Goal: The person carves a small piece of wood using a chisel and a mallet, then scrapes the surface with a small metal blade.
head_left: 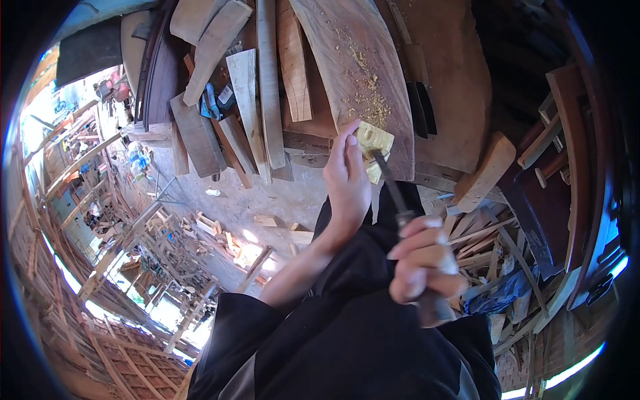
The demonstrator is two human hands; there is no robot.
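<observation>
My left hand (pixel 348 180) is closed on a small pale-yellow wood block (pixel 377 138) at the end of a broad plank (pixel 363 40). A hollow shows in the block's upper face. In my right hand (pixel 427 263) is a chisel (pixel 392 185), its fingers wrapped round the handle. The dark blade slants up and left, with its tip at the block's lower part. The handle's butt sticks out below my fist, slightly blurred. Wood shavings (pixel 371 107) lie on the plank just beyond the block.
Several curved boards (pixel 265 80) lie left of the plank, near a small blue object (pixel 211 101). Two dark flat pieces (pixel 421 110) lie to the right. Wood offcuts (pixel 490 250) and a blue plastic bag (pixel 501 292) are at lower right. More scrap wood covers the floor at left.
</observation>
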